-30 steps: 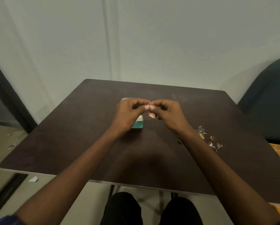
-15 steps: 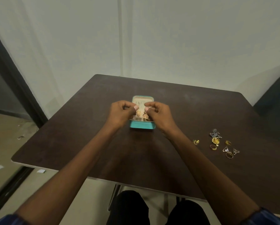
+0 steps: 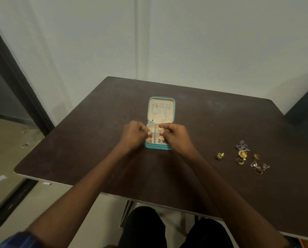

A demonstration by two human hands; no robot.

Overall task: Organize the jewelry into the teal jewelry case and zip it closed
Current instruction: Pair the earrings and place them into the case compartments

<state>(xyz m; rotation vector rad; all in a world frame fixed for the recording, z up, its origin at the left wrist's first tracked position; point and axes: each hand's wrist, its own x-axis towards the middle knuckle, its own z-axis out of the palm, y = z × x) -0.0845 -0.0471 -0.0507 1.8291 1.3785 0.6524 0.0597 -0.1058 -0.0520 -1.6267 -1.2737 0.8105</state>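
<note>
At table centre, over the open teal case (image 3: 160, 147), the left hand (image 3: 133, 136) and right hand (image 3: 176, 137) each pinch a gold bell earring (image 3: 161, 137), likely light and delicate, best held by its hook; loose jewelry (image 3: 243, 157) lies at 3 o'clock, compartments partly hidden.

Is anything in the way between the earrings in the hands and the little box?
Nothing visible. The left hand holds one gold earring, the right hand the other earring, both right over the open teal case. The lid is up.
</note>
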